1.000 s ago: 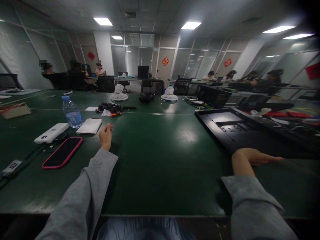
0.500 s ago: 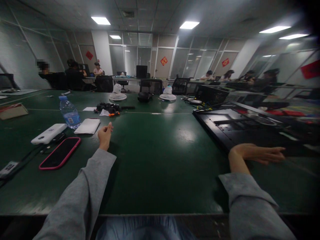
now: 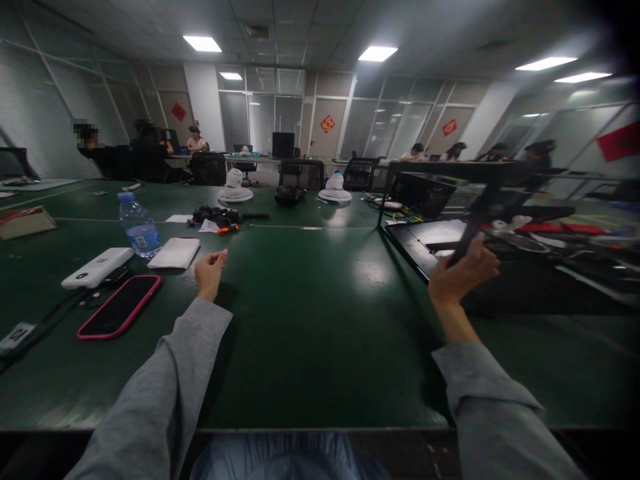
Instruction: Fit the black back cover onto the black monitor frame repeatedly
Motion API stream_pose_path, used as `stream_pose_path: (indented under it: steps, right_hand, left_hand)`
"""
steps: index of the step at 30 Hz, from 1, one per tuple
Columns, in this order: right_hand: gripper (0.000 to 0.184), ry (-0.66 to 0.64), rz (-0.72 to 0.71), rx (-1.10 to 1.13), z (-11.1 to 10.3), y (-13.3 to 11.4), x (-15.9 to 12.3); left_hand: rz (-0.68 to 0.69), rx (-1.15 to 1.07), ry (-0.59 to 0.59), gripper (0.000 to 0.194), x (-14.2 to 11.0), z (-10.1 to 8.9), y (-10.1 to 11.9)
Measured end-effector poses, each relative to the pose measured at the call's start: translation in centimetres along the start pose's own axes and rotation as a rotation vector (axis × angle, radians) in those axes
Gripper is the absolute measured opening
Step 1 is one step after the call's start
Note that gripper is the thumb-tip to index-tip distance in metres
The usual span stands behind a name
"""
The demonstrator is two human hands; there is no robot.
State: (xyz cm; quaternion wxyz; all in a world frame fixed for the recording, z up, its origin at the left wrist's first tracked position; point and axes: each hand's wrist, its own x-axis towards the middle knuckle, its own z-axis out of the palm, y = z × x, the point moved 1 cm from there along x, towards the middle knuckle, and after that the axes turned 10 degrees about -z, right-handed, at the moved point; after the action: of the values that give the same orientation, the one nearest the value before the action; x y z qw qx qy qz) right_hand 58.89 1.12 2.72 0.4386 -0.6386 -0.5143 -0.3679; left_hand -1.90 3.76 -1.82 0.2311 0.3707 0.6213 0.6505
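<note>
As we look out across the green table (image 3: 320, 347) from its left end, an open-looking carton (image 3: 27, 225) lies well beyond our left grip, on its outer side. Closer to that grip come a white device (image 3: 97, 268) with dark cables beside it, a phone (image 3: 120, 308) in a pink case lying flat, and a clear bottle (image 3: 137, 228) with a blue cap, standing. Just beside the fingers, on the same outer side, is a folded white paper (image 3: 175, 253). Our left hand (image 3: 210, 272) is released, its fingers loosely curled around nothing that we can see. Farther out from it we have a cluster of black gear (image 3: 215, 217) with an orange piece, then a white fan (image 3: 235, 193), a black case (image 3: 289, 195) and a second fan (image 3: 335, 194). Inward of our right grip, and reaching under it, a flat black panel (image 3: 413, 243) lies on the table. Our right hand (image 3: 463, 273) is clenched on a dark frame (image 3: 475, 223), thumb and fingers around the near end of its side bar; the frame is raised at a tilt above the panel, blurred along that bar, its far bar well beyond the hand. Outward of this grip we find mixed clutter (image 3: 575, 230), partly red and white.
</note>
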Motion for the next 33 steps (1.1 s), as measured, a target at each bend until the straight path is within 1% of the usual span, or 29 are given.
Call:
stream_pose_path:
  steps: [2,3,5,6,8,9,11,14,15,16,18,20,21,24,26,30,33]
  right_hand:
    - [0.071,-0.041,-0.090,0.087,-0.2,-2.3,0.0]
    - [0.067,-0.039,-0.125,0.119,-0.3,-3.3,0.0]
    - [0.064,-0.029,-0.178,0.173,-0.7,-5.0,-0.2]
    - [0.065,-0.025,-0.187,0.196,-0.9,-5.7,-0.4]
    - [0.068,-0.044,-0.176,0.246,-1.4,-6.9,-0.6]
    - [0.069,-0.062,-0.159,0.277,-1.7,-7.5,-0.7]
    - [0.070,-0.092,-0.116,0.350,-2.1,-8.5,-0.9]
    - [0.068,-0.111,-0.064,0.450,-2.1,-9.6,-1.2]
    - [0.067,-0.117,-0.054,0.475,-1.9,-9.8,-1.2]
    - [0.066,-0.122,-0.043,0.498,-1.7,-9.8,-1.3]
    - [0.063,-0.119,-0.006,0.538,-1.0,-9.6,-1.6]
    - [0.062,-0.119,0.035,0.561,0.0,-9.1,-1.9]
    - [0.062,-0.130,0.047,0.562,0.4,-8.8,-2.1]
    - [0.064,-0.215,0.051,0.556,1.8,-7.9,-2.8]
    - [0.065,-0.270,0.072,0.558,2.6,-7.5,-3.1]
    - [0.064,-0.368,0.110,0.564,3.8,-6.8,-3.8]
    - [0.064,-0.484,0.144,0.583,4.7,-6.4,-4.5]
  left_hand:
    - [-0.018,0.042,0.014,0.052,-0.1,-0.1,0.2]
    - [-0.026,0.062,0.005,0.055,-0.2,-0.1,0.2]
    - [-0.032,0.078,-0.028,0.060,-0.4,-0.2,0.4]
    - [-0.031,0.067,-0.051,0.058,-0.4,-0.1,0.4]
    - [-0.024,0.022,-0.089,0.048,-0.4,0.0,0.4]
    - [-0.020,0.001,-0.094,0.048,-0.4,0.1,0.4]
    - [-0.011,-0.016,-0.080,0.062,-0.3,0.4,0.4]
    - [0.022,0.020,-0.027,0.083,-0.2,0.7,0.4]
    - [0.036,0.037,-0.019,0.085,-0.3,0.7,0.4]
    - [0.053,0.056,-0.017,0.082,-0.4,0.8,0.4]
    - [0.079,0.091,-0.038,0.070,-0.6,0.8,0.5]
    - [0.078,0.095,-0.104,0.061,-1.0,0.8,0.6]
    - [0.069,0.083,-0.148,0.061,-1.2,0.9,0.6]
    - [0.046,0.035,-0.237,0.071,-1.5,1.1,0.7]
    - [0.054,0.030,-0.246,0.075,-1.6,1.1,0.8]
    - [0.053,0.048,-0.242,0.073,-1.7,1.1,1.1]
    - [0.005,0.063,-0.255,0.069,-1.6,0.9,1.2]
